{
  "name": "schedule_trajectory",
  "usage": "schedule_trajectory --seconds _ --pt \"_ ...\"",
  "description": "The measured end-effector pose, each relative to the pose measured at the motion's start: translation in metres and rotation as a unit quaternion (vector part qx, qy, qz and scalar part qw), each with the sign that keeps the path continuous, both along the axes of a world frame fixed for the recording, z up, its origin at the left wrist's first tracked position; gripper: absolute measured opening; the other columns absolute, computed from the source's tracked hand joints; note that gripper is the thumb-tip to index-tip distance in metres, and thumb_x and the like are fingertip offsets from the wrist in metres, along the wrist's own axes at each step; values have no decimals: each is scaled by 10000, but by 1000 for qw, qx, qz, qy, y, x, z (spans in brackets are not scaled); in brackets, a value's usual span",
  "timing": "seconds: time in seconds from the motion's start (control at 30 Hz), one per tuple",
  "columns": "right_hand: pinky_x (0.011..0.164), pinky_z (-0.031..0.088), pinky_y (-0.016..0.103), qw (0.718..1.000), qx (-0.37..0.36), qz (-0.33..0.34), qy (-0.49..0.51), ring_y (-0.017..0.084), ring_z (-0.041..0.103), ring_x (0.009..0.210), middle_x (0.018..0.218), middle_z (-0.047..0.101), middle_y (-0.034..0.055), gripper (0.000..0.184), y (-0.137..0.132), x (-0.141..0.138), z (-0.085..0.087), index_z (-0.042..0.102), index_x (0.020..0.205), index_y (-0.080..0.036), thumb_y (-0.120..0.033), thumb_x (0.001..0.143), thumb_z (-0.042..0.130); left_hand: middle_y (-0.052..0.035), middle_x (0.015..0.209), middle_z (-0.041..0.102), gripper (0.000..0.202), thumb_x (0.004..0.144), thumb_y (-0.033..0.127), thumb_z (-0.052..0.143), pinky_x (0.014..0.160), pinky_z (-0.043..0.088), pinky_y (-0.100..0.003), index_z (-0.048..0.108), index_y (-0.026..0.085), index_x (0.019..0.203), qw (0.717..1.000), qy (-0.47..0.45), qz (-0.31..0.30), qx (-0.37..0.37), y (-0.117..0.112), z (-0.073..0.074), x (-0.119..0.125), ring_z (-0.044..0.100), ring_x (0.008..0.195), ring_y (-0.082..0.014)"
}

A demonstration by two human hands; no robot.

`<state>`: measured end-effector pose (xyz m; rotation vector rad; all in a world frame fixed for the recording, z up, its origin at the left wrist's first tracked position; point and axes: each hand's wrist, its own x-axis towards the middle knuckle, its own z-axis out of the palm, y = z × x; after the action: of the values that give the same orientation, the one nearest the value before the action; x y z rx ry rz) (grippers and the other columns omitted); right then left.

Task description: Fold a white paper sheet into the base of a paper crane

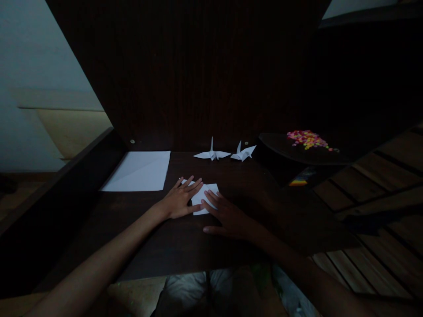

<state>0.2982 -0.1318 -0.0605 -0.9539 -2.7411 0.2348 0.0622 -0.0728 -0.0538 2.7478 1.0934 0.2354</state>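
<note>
A small folded sheet of white paper (pixel 199 199) lies flat on the dark wooden desk (pixel 185 246). My left hand (pixel 180 199) rests on its left part, fingers spread and stretched out. From the right, my right hand (pixel 228 215) lies on the paper with its fingertips, the fingers extended and the thumb apart on the near side. Both hands cover parts of the sheet, so its full outline is hidden. Behind them, against the back panel, stand two white paper cranes, one in the middle (pixel 212 155) and one to its right (pixel 243 153).
A stack of white paper (pixel 139 171) lies at the back left beside the desk's raised side board (pixel 59 185). On a dark rounded shelf (pixel 280 147) at the right is a heap of small colourful pieces (pixel 309 139). Slatted wood (pixel 380 193) is farther right.
</note>
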Motion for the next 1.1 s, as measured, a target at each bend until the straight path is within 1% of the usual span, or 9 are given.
schedule_trajectory --seconds 0.07,0.17,0.23,0.43,0.53,0.67,0.9,1.0,1.1 --pt "1152 236 565 1000 5 -1 0 343 137 1459 1544 219 252 777 0 1 -1 343 1459 -85 -571 884 535 -101 1569 239 873 855 740 371 1157 95 -561 174 225 1531 1000 8 -3 -13 -2 2 0 165 1455 -337" --pt "1153 232 567 1000 10 -11 -1 329 150 1459 1543 242 230 747 -2 2 -2 351 1461 -117 -561 889 535 -121 1587 147 1071 738 839 423 1157 54 -567 127 191 1538 999 26 -12 -26 -4 5 0 95 1462 -363" --pt "1153 238 560 1000 11 -13 -5 319 165 1457 1541 248 225 733 -4 4 -2 353 1461 -120 -556 898 525 -127 1591 118 1118 711 862 415 1155 43 -567 103 179 1539 999 36 -18 -27 -5 7 -1 69 1465 -363" --pt "1160 248 537 999 1 -36 3 292 244 1439 1518 321 193 653 -9 13 0 375 1456 -136 -523 938 471 -118 1591 128 1032 781 833 337 1157 49 -549 88 180 1540 998 51 -14 -33 -6 12 0 60 1469 -343" --pt "1170 237 527 999 -28 -43 5 281 267 1433 1515 325 193 677 -6 14 4 330 1477 -119 -537 952 418 -123 1589 142 1026 787 830 328 1154 54 -556 91 174 1540 998 51 -14 -34 -6 11 0 67 1468 -345" --pt "1179 209 529 997 -55 -52 2 285 227 1446 1528 275 219 738 4 7 9 277 1490 -73 -576 956 350 -118 1590 141 1015 792 825 333 1156 47 -552 92 183 1540 999 44 -18 -25 -5 8 -1 67 1470 -339" --pt "1174 213 535 995 -74 -61 -6 310 234 1441 1511 291 257 769 24 -10 12 312 1459 -3 -587 960 310 -114 1590 143 1006 798 817 340 1162 38 -542 88 187 1540 999 42 -15 -22 -4 4 -2 65 1472 -327" --pt "1154 255 551 996 -50 -72 1 317 279 1424 1492 336 254 708 33 -11 8 353 1442 -10 -540 973 328 -104 1589 160 950 828 788 336 1165 40 -542 81 213 1540 999 25 -9 -22 -3 1 -2 62 1473 -314" --pt "1134 309 532 998 -10 -66 20 292 364 1389 1451 432 214 543 41 -8 1 428 1411 -53 -392 994 350 -99 1583 195 864 879 737 311 1166 60 -543 100 221 1539 1000 6 -3 -26 -2 -1 -2 59 1474 -301"
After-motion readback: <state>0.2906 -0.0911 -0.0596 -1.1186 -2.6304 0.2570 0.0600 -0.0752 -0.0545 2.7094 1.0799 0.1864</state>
